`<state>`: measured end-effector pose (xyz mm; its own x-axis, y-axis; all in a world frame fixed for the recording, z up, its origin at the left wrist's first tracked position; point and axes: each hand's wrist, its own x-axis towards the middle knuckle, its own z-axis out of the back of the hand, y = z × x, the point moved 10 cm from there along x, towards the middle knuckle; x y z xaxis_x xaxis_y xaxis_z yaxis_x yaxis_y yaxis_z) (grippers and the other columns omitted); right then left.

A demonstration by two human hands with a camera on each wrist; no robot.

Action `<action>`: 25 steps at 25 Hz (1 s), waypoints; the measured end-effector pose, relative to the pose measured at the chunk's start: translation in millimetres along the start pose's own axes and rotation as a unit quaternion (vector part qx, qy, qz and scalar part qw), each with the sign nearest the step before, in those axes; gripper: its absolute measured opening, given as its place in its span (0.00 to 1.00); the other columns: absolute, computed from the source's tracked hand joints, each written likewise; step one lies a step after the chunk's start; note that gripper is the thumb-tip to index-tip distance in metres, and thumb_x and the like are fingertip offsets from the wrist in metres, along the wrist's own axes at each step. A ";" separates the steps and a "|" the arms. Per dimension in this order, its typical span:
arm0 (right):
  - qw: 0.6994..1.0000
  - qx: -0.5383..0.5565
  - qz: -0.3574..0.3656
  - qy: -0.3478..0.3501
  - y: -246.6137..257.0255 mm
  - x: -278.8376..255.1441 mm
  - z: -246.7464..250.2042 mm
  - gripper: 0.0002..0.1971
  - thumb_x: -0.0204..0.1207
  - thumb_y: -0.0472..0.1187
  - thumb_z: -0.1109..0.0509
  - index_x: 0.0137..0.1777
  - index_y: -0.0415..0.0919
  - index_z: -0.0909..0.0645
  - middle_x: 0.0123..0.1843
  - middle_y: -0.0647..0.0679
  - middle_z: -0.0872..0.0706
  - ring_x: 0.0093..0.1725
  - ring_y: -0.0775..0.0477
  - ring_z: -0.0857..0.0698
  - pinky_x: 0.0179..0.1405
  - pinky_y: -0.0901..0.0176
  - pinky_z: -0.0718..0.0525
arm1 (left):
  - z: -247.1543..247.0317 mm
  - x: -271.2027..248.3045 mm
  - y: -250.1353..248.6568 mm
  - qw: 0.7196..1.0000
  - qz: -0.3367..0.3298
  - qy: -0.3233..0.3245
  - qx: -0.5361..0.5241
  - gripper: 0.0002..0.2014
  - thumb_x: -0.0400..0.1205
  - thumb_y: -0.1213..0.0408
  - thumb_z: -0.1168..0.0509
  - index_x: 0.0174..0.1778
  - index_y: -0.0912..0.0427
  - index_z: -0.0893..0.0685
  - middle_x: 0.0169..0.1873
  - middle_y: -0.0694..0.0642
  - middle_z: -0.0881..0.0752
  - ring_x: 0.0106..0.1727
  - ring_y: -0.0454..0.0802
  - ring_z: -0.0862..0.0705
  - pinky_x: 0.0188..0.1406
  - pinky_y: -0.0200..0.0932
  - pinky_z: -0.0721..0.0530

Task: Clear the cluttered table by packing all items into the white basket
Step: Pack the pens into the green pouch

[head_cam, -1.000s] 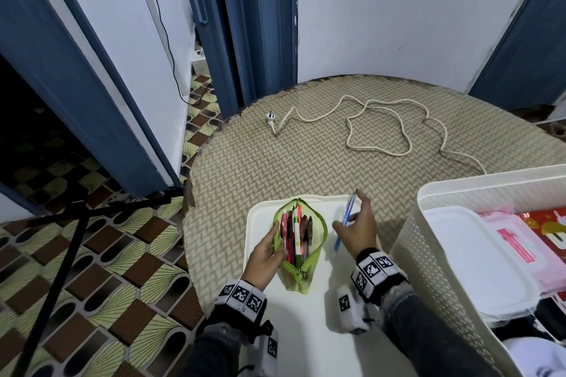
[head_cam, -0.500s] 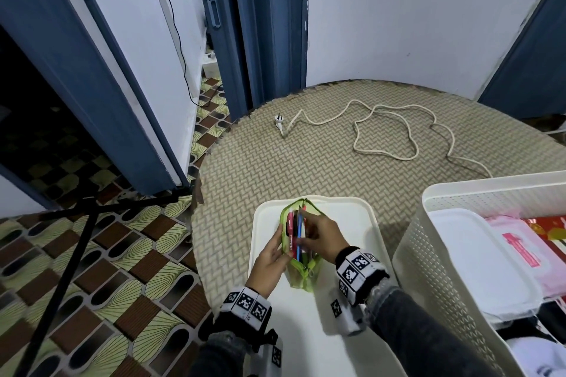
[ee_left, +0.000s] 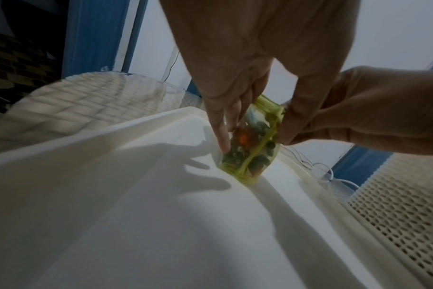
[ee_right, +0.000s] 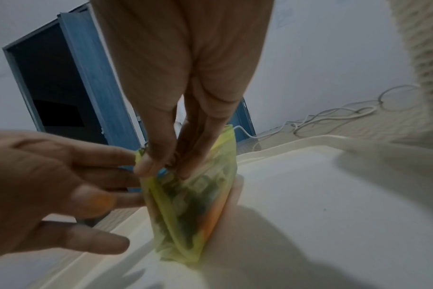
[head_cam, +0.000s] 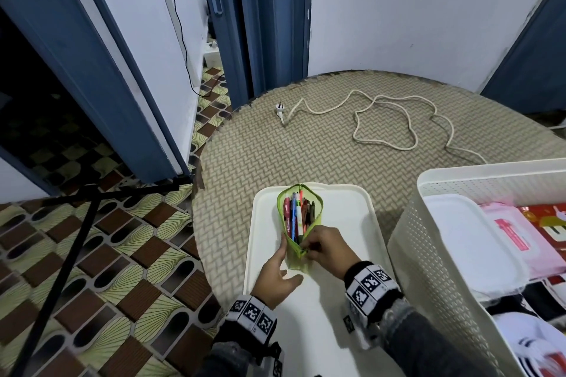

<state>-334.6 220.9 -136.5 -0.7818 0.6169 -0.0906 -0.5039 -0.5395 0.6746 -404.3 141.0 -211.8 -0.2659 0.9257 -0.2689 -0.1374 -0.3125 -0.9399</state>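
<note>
A green mesh pencil pouch (head_cam: 300, 214) lies unzipped on a white tray (head_cam: 346, 208), with several pens (head_cam: 294, 217) showing inside. My right hand (head_cam: 309, 249) pinches the zipper pull at the pouch's near end; the right wrist view shows thumb and finger of my right hand (ee_right: 161, 166) closed on the top of the pouch (ee_right: 193, 205). My left hand (head_cam: 283, 257) lies beside the pouch with straight fingers against its left side, and the left wrist view shows its fingertips (ee_left: 223, 144) touching the pouch (ee_left: 250, 156). The white basket (head_cam: 410, 223) stands to the right.
The basket holds a white lid (head_cam: 468, 242), a pink wipes pack (head_cam: 517, 236) and other items. A white power cord (head_cam: 382, 119) with its plug sprawls over the woven tabletop (head_cam: 245, 147) behind the tray. The table edge and a black tripod leg (head_cam: 61, 269) are on the left.
My right hand carried a blue pen into the pouch, then drew back to the pouch's near end and pinched the zipper pull. My left hand slid back along the pouch's side.
</note>
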 end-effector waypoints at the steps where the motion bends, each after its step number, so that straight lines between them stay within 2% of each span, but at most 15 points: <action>1: 1.000 0.006 0.002 -0.011 2.3 0.0 2.1 0.11 0.67 0.26 0.27 0.48 0.33 0.10 0.47 0.39 0.12 0.47 0.42 0.15 0.43 0.71 0.28 | 0.7 -1.6 -0.4 1.000 -0.005 -0.012 0.011 0.43 0.74 0.67 0.29 0.82 0.48 0.44 0.70 0.39 0.26 0.69 0.40 0.26 0.57 0.33 0.23; 2: 1.000 0.014 0.005 -0.019 4.6 -0.6 4.4 0.11 0.68 0.25 0.27 0.49 0.33 0.10 0.47 0.38 0.10 0.46 0.45 0.14 0.42 0.76 0.28 | 2.2 -3.0 -0.9 0.999 -0.009 -0.027 0.015 0.41 0.76 0.66 0.28 0.82 0.49 0.42 0.70 0.42 0.24 0.67 0.40 0.24 0.55 0.29 0.24; 4: 0.999 0.036 0.004 -0.033 9.8 -1.2 8.1 0.13 0.69 0.24 0.29 0.51 0.33 0.11 0.46 0.39 0.09 0.41 0.56 0.16 0.40 0.83 0.29 | 6.9 -5.7 -1.7 0.998 -0.016 -0.061 0.009 0.36 0.77 0.65 0.27 0.81 0.51 0.35 0.69 0.47 0.21 0.66 0.41 0.22 0.55 0.25 0.25; 6: 0.995 0.089 -0.010 -0.036 13.6 1.1 8.2 0.13 0.72 0.23 0.33 0.51 0.32 0.11 0.39 0.41 0.09 0.31 0.65 0.18 0.38 0.82 0.25 | 12.5 -9.9 -3.4 0.995 -0.016 -0.095 -0.005 0.34 0.76 0.64 0.26 0.79 0.53 0.31 0.68 0.49 0.19 0.67 0.42 0.21 0.61 0.30 0.24; 8: 0.986 0.160 -0.022 -0.041 17.2 4.8 8.5 0.13 0.74 0.21 0.36 0.49 0.30 0.11 0.31 0.46 0.13 0.26 0.65 0.18 0.36 0.75 0.20 | 20.5 -13.7 -6.1 0.991 -0.018 -0.129 -0.022 0.30 0.77 0.62 0.27 0.76 0.52 0.26 0.64 0.51 0.15 0.65 0.43 0.19 0.66 0.42 0.22; 9: 0.982 0.182 -0.021 -0.045 20.6 6.1 9.5 0.12 0.74 0.21 0.36 0.47 0.31 0.12 0.29 0.48 0.14 0.26 0.64 0.18 0.36 0.73 0.19 | 26.6 -15.3 -8.7 0.988 -0.027 -0.151 -0.024 0.27 0.77 0.60 0.27 0.74 0.50 0.24 0.60 0.52 0.13 0.61 0.42 0.17 0.65 0.45 0.20; 12: 0.980 0.191 0.003 -0.061 31.0 8.4 15.3 0.12 0.72 0.23 0.30 0.45 0.42 0.15 0.30 0.51 0.14 0.32 0.59 0.15 0.40 0.70 0.18 | 45.7 -22.1 -18.4 0.977 -0.045 -0.207 0.008 0.20 0.78 0.50 0.31 0.66 0.45 0.17 0.43 0.56 0.09 0.41 0.40 0.15 0.49 0.49 0.14; 14: 0.981 0.174 0.000 -0.089 35.2 11.6 22.4 0.12 0.69 0.25 0.26 0.43 0.43 0.15 0.33 0.46 0.11 0.35 0.53 0.13 0.42 0.70 0.18 | 54.0 -25.9 -25.0 0.973 -0.069 -0.220 0.017 0.15 0.78 0.46 0.36 0.60 0.39 0.15 0.41 0.54 0.09 0.41 0.46 0.13 0.49 0.55 0.13; 15: 0.981 0.164 0.000 -0.108 37.5 14.3 26.4 0.12 0.67 0.25 0.26 0.42 0.42 0.15 0.34 0.42 0.11 0.34 0.54 0.14 0.41 0.70 0.18 | 56.9 -28.1 -29.2 0.971 -0.078 -0.226 0.026 0.13 0.80 0.49 0.38 0.59 0.40 0.15 0.43 0.53 0.09 0.45 0.49 0.12 0.50 0.56 0.13; 17: 0.983 0.128 -0.005 -0.135 38.9 21.7 33.5 0.11 0.66 0.22 0.29 0.41 0.39 0.16 0.33 0.40 0.11 0.31 0.58 0.16 0.38 0.73 0.21 | 66.0 -33.3 -39.9 0.963 -0.091 -0.250 0.047 0.10 0.83 0.59 0.38 0.56 0.48 0.13 0.44 0.53 0.09 0.47 0.51 0.12 0.49 0.53 0.13; 19: 0.980 0.096 -0.045 -0.171 21.0 26.5 43.2 0.12 0.67 0.22 0.32 0.42 0.39 0.17 0.31 0.43 0.13 0.31 0.57 0.18 0.39 0.67 0.20 | 80.4 -41.2 -50.7 0.953 -0.106 -0.280 0.046 0.09 0.85 0.67 0.38 0.55 0.57 0.13 0.43 0.54 0.11 0.46 0.52 0.13 0.45 0.49 0.13; 21: 0.967 0.107 -0.116 -0.201 -10.3 22.5 53.3 0.13 0.69 0.21 0.32 0.41 0.41 0.20 0.28 0.47 0.16 0.28 0.60 0.18 0.39 0.59 0.17 | 90.4 -48.2 -63.3 0.950 -0.124 -0.283 0.037 0.08 0.85 0.68 0.39 0.52 0.60 0.15 0.39 0.50 0.13 0.42 0.47 0.15 0.42 0.43 0.16; 22: 0.962 0.115 -0.136 -0.209 -18.9 18.5 56.6 0.13 0.70 0.21 0.32 0.41 0.40 0.20 0.27 0.46 0.16 0.26 0.63 0.19 0.37 0.58 0.15 | 92.5 -49.0 -67.9 0.951 -0.132 -0.276 0.036 0.07 0.85 0.68 0.39 0.50 0.60 0.15 0.38 0.47 0.13 0.40 0.42 0.16 0.40 0.39 0.18; 23: 0.957 0.125 -0.141 -0.219 -23.8 15.7 60.4 0.12 0.70 0.20 0.31 0.41 0.39 0.20 0.27 0.44 0.16 0.24 0.65 0.19 0.34 0.63 0.15 | 93.1 -48.9 -72.0 0.952 -0.139 -0.271 0.037 0.07 0.85 0.69 0.39 0.49 0.59 0.16 0.37 0.45 0.14 0.39 0.36 0.18 0.39 0.35 0.19; 25: 0.945 0.160 -0.155 -0.240 -29.1 10.0 66.9 0.11 0.69 0.19 0.30 0.41 0.35 0.19 0.26 0.44 0.17 0.24 0.67 0.19 0.24 0.77 0.23 | 93.2 -48.9 -76.1 0.950 -0.148 -0.273 0.039 0.07 0.84 0.70 0.39 0.48 0.59 0.16 0.37 0.45 0.14 0.38 0.31 0.19 0.38 0.31 0.21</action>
<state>-303.2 281.1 -108.1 -0.3184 0.9475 -0.0296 -0.4842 -0.1358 0.8644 -469.8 99.6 -107.5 -0.6576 0.7331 0.1733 -0.3475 -0.0911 -0.9332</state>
